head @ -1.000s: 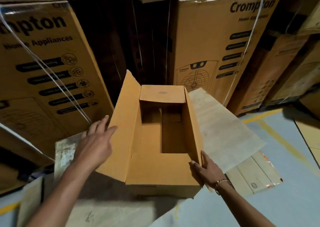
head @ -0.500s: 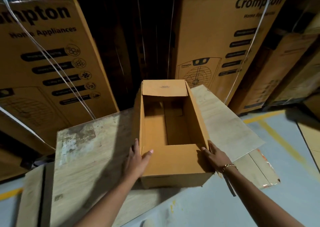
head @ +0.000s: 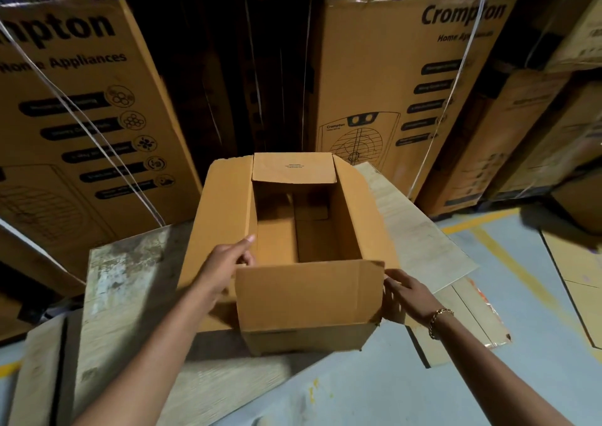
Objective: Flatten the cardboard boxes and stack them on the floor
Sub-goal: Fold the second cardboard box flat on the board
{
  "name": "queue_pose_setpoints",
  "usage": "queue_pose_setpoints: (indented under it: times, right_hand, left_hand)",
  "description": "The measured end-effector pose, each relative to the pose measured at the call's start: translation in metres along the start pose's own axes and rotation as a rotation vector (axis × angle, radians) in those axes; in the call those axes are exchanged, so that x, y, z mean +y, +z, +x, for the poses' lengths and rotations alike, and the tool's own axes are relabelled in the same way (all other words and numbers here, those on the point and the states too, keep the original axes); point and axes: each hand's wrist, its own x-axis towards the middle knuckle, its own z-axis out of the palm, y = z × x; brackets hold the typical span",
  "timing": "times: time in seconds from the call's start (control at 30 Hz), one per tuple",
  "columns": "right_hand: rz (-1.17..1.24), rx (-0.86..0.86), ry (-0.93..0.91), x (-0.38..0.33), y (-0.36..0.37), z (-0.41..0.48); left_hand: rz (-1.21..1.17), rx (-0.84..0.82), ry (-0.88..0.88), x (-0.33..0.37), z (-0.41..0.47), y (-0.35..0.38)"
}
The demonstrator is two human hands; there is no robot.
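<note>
An open brown cardboard box [head: 309, 298] stands upright in the middle of the view, resting on flat pale boards. Its near flap stands up towards me, the far flap [head: 294, 167] folds inward, and the left flap [head: 224, 210] splays outward. My left hand [head: 228, 264] grips the box's left wall at the near corner, fingers curled over the rim. My right hand [head: 408, 293] presses flat against the right side near the front corner, fingers apart; a gold bracelet is on that wrist.
Tall printed appliance cartons [head: 400, 77] are stacked close behind and to the left [head: 75, 116], bound with white straps. Flattened pale sheets [head: 130, 311] lie under the box. Grey floor [head: 488, 376] with yellow lines lies to the right, with a flat cardboard sheet [head: 576, 279] on it.
The near flap has swung up from lying inward to standing upright, and the left flap has opened outward. My left hand shifted onto the left rim; the right hand stays at the right corner.
</note>
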Motion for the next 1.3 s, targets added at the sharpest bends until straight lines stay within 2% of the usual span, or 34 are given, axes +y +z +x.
queue_pose_setpoints:
  times: [0.1,0.17,0.2,0.27,0.33,0.43,0.53,0.67,0.83,0.9,1.03,1.2,1.3]
  right_hand:
    - [-0.02,-0.059,-0.055,0.0,-0.007,-0.008]
    - [-0.038,-0.17,-0.086,-0.004,-0.006,-0.017]
    - [-0.104,-0.221,-0.097,-0.006,-0.005,-0.021]
    - [-0.263,-0.293,-0.116,-0.007,0.001,-0.023]
    - [-0.333,-0.325,-0.115,-0.008,0.01,-0.024]
    - [-0.397,-0.306,-0.087,-0.01,0.028,-0.021]
    - [-0.474,-0.145,-0.121,-0.007,0.048,-0.023]
    - [-0.484,-0.06,-0.119,0.001,0.058,-0.024]
    - [-0.494,-0.052,-0.096,0.005,0.06,-0.02]
    - [-0.521,-0.053,-0.088,0.003,0.059,-0.021]
    - [-0.549,-0.107,-0.057,-0.008,0.054,-0.024]
    - [-0.626,-0.177,-0.021,-0.01,0.048,-0.019]
    - [-0.532,-0.186,0.02,-0.024,0.037,-0.012]
  left_hand:
    - [0.052,-0.254,-0.016,-0.011,-0.027,-0.021]
    - [0.237,-0.44,-0.1,-0.029,-0.032,-0.028]
    - [0.369,-0.462,-0.141,-0.041,-0.03,-0.028]
    - [0.651,-0.401,-0.187,-0.064,-0.025,-0.019]
    - [0.752,-0.319,-0.174,-0.085,-0.023,0.0]
    - [0.599,-0.151,-0.068,-0.11,-0.027,0.034]
    - [0.52,-0.003,-0.019,-0.121,-0.03,0.045]
    - [0.545,-0.041,-0.029,-0.127,-0.026,0.039]
    - [0.424,-0.11,-0.108,-0.12,0.002,0.028]
    - [0.401,-0.073,-0.101,-0.107,0.029,0.022]
    - [0.527,0.026,-0.051,-0.072,0.103,0.02]
    - [0.469,0.112,-0.082,-0.032,0.183,0.021]
    - [0.502,0.175,-0.109,-0.029,0.198,0.03]
